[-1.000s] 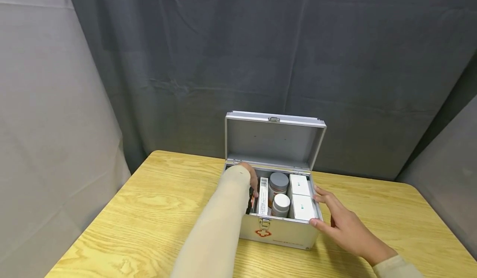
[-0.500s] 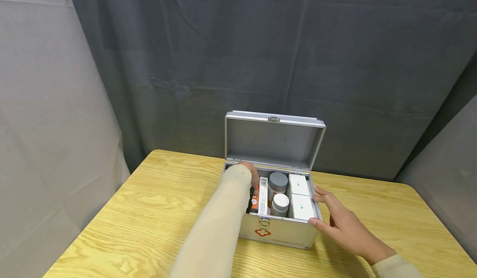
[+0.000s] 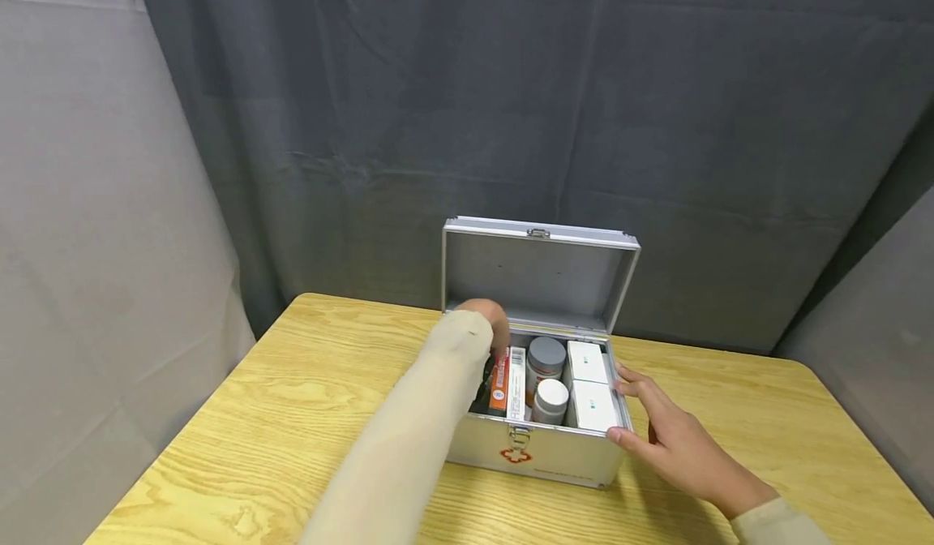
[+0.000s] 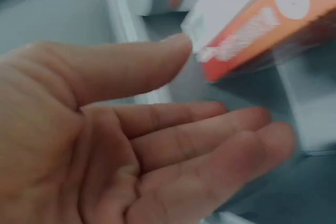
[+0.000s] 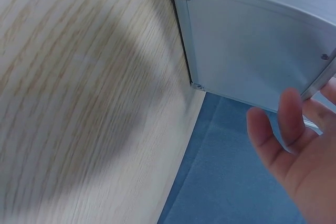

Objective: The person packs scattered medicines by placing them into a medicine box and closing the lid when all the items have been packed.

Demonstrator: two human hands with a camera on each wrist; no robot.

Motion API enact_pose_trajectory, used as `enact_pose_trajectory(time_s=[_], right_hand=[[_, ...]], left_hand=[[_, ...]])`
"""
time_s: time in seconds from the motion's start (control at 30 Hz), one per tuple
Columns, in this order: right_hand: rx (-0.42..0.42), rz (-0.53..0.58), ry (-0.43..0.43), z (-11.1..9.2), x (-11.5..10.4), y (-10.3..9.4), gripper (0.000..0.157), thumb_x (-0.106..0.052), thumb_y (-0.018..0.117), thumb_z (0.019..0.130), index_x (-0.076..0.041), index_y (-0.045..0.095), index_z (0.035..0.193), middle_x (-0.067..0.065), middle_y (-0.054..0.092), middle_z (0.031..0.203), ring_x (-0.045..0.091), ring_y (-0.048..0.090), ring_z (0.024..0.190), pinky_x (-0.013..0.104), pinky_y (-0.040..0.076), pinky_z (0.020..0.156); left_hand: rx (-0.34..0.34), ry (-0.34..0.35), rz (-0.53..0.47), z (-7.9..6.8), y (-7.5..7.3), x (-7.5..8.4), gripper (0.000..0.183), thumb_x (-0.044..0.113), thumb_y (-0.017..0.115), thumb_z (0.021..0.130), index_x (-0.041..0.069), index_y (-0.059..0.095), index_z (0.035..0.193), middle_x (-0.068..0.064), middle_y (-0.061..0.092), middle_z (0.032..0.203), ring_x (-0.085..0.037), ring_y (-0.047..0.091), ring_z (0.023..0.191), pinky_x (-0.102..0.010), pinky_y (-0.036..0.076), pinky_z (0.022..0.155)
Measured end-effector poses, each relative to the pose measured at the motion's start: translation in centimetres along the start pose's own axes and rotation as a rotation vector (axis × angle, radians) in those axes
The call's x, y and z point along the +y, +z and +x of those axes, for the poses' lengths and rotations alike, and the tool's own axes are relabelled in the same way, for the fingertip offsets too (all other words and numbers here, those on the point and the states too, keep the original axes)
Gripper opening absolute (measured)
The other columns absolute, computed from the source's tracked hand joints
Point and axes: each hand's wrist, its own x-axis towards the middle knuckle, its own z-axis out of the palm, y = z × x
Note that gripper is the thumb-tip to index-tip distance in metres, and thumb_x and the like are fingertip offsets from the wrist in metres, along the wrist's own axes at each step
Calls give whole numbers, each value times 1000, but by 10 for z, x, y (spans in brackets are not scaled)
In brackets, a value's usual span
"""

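An aluminium first-aid case (image 3: 558,461) stands on the table with its lid up. My left hand (image 3: 490,323) reaches into its left part; the sleeve hides much of that side. In the left wrist view, the left hand (image 4: 131,135) has fingers extended, nothing between them, its thumb tip close to an orange box (image 4: 252,30). Right of that box are a narrow white box (image 3: 516,383), a grey-capped bottle (image 3: 546,356), a white-capped bottle (image 3: 550,399) and two white cartons (image 3: 593,405). My right hand (image 3: 671,448) rests fingertips and thumb against the case's right side.
The raised lid (image 3: 536,277) stands behind the case. Under it all lies a wood-grain table (image 3: 321,366), its far edge close behind the case. A dark grey curtain (image 3: 409,123) hangs at the back, with a pale curtain (image 3: 95,245) on the left.
My left hand has risen slightly and shifted back and left, leaving more of the orange box in sight. The right hand stays where it was.
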Motion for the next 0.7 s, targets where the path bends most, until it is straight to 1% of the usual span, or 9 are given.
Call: enact_pose_trajectory(time_s=[0.03,0.13,0.2,0.27,0.33,0.43,0.53,0.6,0.7], right_hand=[[-3,1,3,-1,0,0,54,-31,72,90,-15,48,136,10,44,154,-6,34,52,15,35,50],[1,-2,2,-1,2,-1,54,-30,72,90,-14,48,136,10,45,153,-6,34,52,14,34,50],[-2,-2,2,0,2,-1,54,-30,72,90,-14,48,137,11,45,153,-6,34,52,14,34,50],[-5,-3,-3,2,2,-2,55,-31,72,91,-14,48,137,11,45,153,-6,34,52,15,35,50],[-13,1,-3,5,2,-2,54,-31,71,91,-13,48,136,12,44,154,-6,34,52,15,35,50],[-26,8,8,7,3,-3,53,-32,70,92,-13,48,136,13,44,154,-5,34,51,15,35,49],[-35,18,25,7,4,-5,53,-32,70,92,-12,47,136,14,43,155,-4,35,52,16,35,49],[-47,30,36,8,4,-6,54,-32,69,93,-13,46,138,13,42,156,-4,36,53,16,36,50],[-86,46,43,10,6,-11,52,-33,66,95,-13,46,139,13,40,157,-3,39,54,18,37,51]], left_hand=[[24,15,-4,-9,-3,1,18,26,66,93,11,71,102,-1,65,107,-14,55,85,-26,53,76],[89,99,-32,-15,-8,-5,26,31,66,93,13,67,110,-2,65,92,-13,56,73,-27,50,66],[121,150,-87,-19,-11,-11,28,31,65,93,11,63,112,-2,61,78,-13,55,61,-27,48,58],[145,188,-114,-21,-14,-19,23,32,64,93,10,61,99,0,53,65,-12,54,52,-26,45,52],[198,249,-124,-22,-14,-29,21,29,62,94,10,60,87,1,48,61,-12,51,49,-26,42,50],[292,364,-128,-19,-10,-44,23,26,59,95,10,68,82,1,60,71,-11,53,58,-26,43,56],[353,450,-181,-15,-3,-59,23,23,57,97,9,75,99,-3,71,92,-12,55,72,-27,47,67],[371,457,-243,-11,0,-71,25,22,56,98,9,75,106,-4,72,97,-14,59,75,-27,49,69],[392,422,-322,-3,3,-91,26,21,54,97,7,74,104,-5,72,89,-18,64,72,-27,51,65]])
